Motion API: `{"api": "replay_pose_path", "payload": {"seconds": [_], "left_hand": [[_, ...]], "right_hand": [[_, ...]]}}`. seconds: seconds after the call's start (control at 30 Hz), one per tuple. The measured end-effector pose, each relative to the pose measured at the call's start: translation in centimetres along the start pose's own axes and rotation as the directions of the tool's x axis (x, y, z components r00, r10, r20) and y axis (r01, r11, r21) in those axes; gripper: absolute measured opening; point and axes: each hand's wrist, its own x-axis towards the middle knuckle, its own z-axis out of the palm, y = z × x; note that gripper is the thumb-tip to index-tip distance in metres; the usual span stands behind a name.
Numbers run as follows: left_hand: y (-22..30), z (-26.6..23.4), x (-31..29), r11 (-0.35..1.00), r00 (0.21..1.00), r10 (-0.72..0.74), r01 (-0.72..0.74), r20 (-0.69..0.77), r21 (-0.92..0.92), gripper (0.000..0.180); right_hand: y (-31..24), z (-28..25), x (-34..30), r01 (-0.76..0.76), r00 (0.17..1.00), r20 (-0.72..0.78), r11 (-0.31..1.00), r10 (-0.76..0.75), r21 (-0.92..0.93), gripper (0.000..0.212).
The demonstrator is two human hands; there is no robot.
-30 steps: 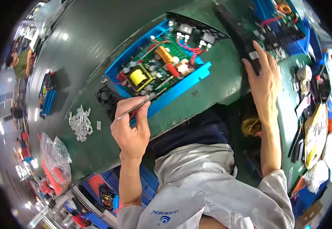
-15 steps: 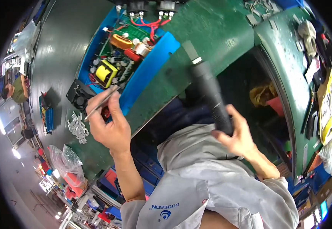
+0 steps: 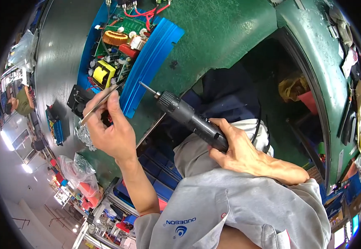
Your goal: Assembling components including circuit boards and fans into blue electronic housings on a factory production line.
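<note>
My left hand (image 3: 116, 139) pinches slim metal tweezers (image 3: 98, 104), their tip over the lower end of an open blue metal housing (image 3: 153, 62). Inside the housing sit a green circuit board (image 3: 121, 20), a copper-wound coil (image 3: 115, 38) and a yellow transformer (image 3: 102, 75). A small black fan (image 3: 76, 98) lies beside the housing, partly behind my left hand. My right hand (image 3: 240, 151) is wrapped round the rear of a black electric screwdriver (image 3: 188, 117). Its bit points up and left toward the housing's near wall, apart from it.
Small grey metal pieces (image 3: 84, 137) lie left of my left hand, partly covered by it. Another blue-cased unit (image 3: 55, 128) stands farther left. Red wires (image 3: 149, 14) run out at the housing's top. The green bench (image 3: 213, 37) has a dark cutout near my body. A co-worker (image 3: 24, 101) is far left.
The electric screwdriver has swung left, bringing its bit near the housing. The housing sits slightly higher and farther left in view. My left hand still pinches the tweezers.
</note>
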Motion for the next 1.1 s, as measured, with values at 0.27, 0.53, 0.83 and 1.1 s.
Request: {"api": "replay_pose_path", "payload": {"seconds": [0.27, 0.53, 0.83, 1.1], "left_hand": [[0.1, 0.6, 0.5, 0.999, 1.0, -0.024, 0.024, 0.01, 0.025, 0.016], [-0.6, 0.8, 0.4, 0.998, 1.0, 0.005, -0.005, -0.001, -0.063, 0.013], [-0.8, -0.6, 0.5, 0.983, 0.997, 0.039, -0.027, 0.065, -0.18, 0.021], [-1.4, -0.4, 0.6, 0.973, 0.996, 0.001, 0.019, 0.086, -0.229, 0.027]], "right_hand": [[-1.0, -0.7, 1.1, -0.1, 0.993, 0.065, 0.991, 0.094, 0.089, 0.053], [-0.2, -2.3, 1.8, -0.477, 0.859, 0.453, 0.693, 0.238, 0.54, 0.066], [-1.5, -2.9, 1.5, -0.307, 0.915, 0.335, 0.926, 0.224, 0.219, 0.067], [-3.9, -4.8, 2.7, -0.616, 0.747, 0.541, 0.707, 0.385, 0.346, 0.083]]}}
